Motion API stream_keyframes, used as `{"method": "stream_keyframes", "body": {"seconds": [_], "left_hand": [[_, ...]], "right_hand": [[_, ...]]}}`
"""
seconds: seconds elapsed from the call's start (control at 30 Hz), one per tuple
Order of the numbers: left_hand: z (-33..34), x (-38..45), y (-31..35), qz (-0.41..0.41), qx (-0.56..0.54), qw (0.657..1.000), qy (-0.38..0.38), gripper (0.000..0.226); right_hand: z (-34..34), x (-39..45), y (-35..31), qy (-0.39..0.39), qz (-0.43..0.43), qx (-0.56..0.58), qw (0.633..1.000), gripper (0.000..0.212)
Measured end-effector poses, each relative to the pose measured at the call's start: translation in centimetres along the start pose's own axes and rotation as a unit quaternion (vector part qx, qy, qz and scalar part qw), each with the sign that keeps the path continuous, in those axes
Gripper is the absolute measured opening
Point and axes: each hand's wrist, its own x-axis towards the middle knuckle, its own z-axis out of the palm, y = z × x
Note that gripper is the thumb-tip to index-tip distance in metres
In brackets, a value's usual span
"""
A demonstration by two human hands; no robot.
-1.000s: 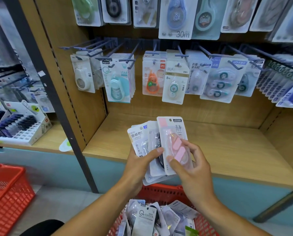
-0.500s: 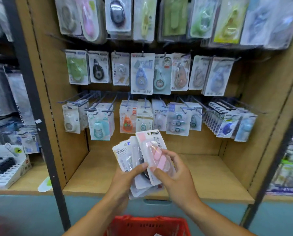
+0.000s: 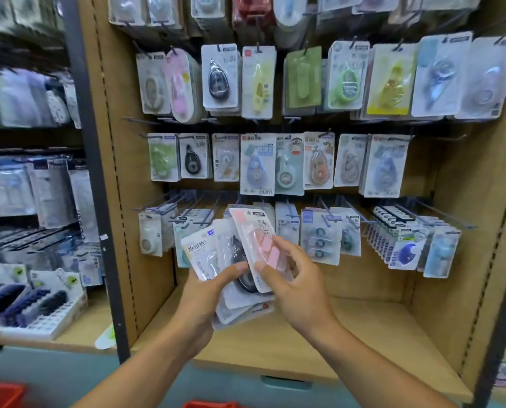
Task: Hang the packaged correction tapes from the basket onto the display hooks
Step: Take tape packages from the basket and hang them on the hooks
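Observation:
My left hand grips a fanned stack of packaged correction tapes in front of the shelf. My right hand pinches the front pack, a pink correction tape, thumb on its face and fingers behind it. The wall behind carries rows of display hooks hung with packaged tapes. Only the rim of the red basket shows, at the bottom edge.
A wooden shelf board runs under the hooks. A dark metal upright divides this bay from the left bay, where a white tray of dark pens stands. A second red basket sits at bottom left.
The view has tilted upward, so higher rows of hooks show and the basket has nearly left the frame. Both hands keep the same hold on the packs, raised slightly toward the hooks.

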Motion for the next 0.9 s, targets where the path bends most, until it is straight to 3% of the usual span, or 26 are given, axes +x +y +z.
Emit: {"method": "stream_keyframes", "body": {"seconds": [0.27,0.47,0.57,0.73,0.9], "left_hand": [[1.9,3.6,1.1,-0.002,-0.007,1.0,0.009,0.057],[7.6,6.6,1.1,-0.042,-0.019,0.998,-0.044,0.037],[9.9,7.2,0.6,-0.088,-0.039,0.992,-0.076,0.041],[13.1,8.2,0.4,-0.107,-0.054,0.989,-0.088,0.051],[15.0,9.0,1.2,-0.1,-0.052,0.988,-0.107,0.056]], "right_hand": [[0.2,4.1,-0.1,0.088,-0.031,0.056,0.994,0.041],[-7.0,8.2,0.2,0.242,-0.074,-0.04,0.967,0.039],[-10.6,10.9,0.7,0.29,-0.082,-0.109,0.947,0.039],[-14.1,15.4,1.6,0.316,-0.103,-0.177,0.926,0.045],[-15.6,17.6,2.9,0.281,-0.079,-0.232,0.928,0.046]]}}
